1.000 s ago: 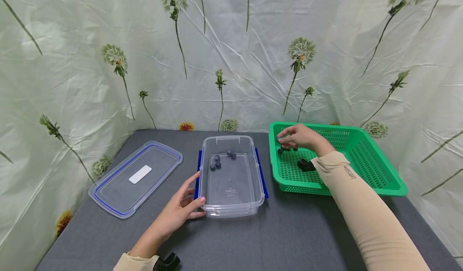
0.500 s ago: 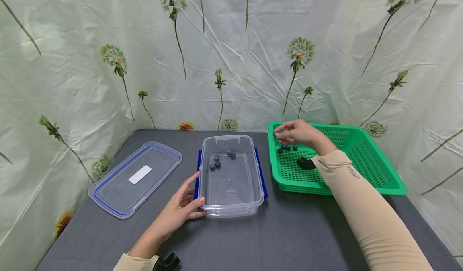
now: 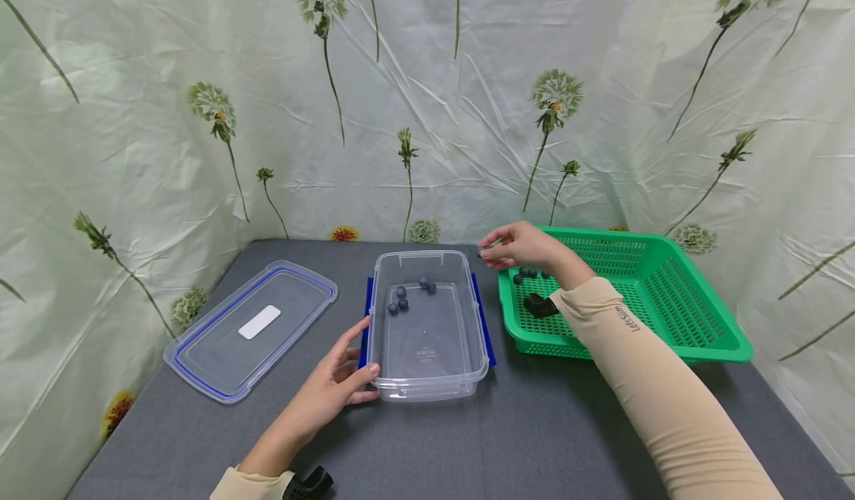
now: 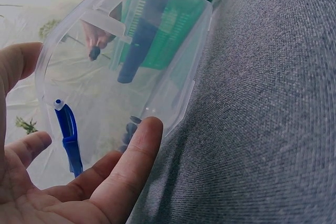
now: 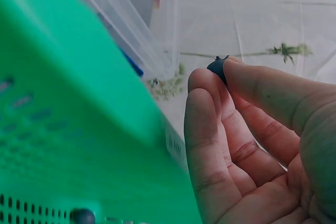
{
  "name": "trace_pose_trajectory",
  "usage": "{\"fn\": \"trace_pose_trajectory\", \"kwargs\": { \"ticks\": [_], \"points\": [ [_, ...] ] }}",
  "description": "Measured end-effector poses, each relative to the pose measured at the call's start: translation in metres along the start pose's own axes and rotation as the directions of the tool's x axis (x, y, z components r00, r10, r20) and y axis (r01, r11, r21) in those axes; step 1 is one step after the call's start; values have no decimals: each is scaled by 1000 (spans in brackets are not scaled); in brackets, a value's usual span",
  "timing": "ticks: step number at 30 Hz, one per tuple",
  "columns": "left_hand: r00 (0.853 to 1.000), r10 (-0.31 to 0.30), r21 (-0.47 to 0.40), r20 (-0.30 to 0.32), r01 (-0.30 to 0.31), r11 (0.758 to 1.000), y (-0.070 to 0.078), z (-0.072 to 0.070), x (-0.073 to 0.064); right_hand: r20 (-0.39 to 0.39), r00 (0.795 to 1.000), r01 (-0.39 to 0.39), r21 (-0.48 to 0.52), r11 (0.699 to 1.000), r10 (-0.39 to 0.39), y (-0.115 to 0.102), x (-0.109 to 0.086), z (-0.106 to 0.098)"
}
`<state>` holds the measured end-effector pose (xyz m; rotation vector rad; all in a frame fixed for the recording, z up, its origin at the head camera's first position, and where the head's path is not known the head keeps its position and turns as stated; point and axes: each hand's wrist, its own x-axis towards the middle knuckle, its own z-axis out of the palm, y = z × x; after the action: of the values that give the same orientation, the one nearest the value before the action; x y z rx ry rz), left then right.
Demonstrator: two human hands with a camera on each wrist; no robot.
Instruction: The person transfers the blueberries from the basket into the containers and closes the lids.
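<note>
Now right fingers (image 5: 202, 127) have carried blueberry (image 5: 217, 68) outside green basket (image 3: 683, 300).

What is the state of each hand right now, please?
Left hand: open, touching the side of the clear container.
Right hand: closed, pinching one dark blue berry.

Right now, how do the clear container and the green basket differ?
The clear container has solid walls, while the green basket is perforated. The container carries blue latches; the basket shows none. The container looks narrower than the basket. Both are open-topped and hold dark berries.
</note>
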<state>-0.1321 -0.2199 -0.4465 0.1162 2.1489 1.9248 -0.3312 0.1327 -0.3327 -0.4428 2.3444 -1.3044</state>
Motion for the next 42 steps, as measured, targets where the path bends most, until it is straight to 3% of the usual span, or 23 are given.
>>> {"fn": "trace_pose_trajectory", "kwargs": {
  "ticks": [12,19,32,42],
  "points": [
    [1000,-11,-2,-2,11,1000,-2,-1,-1,51,999,9,15,1000,-10,-9,17,29],
    [1000,-3,-3,7,3,1000,-5,-2,-1,69,997,-24,7,1000,24,-15,23,44],
    [1000,-25,-13,-16,25,1000,-1,-1,1,83,996,-16,-132,991,27,-29,37,67],
    [1000,-5,-11,2,5,1000,2,-2,1,66,997,-36,-153,988,47,-38,47,82]
  ]
}}
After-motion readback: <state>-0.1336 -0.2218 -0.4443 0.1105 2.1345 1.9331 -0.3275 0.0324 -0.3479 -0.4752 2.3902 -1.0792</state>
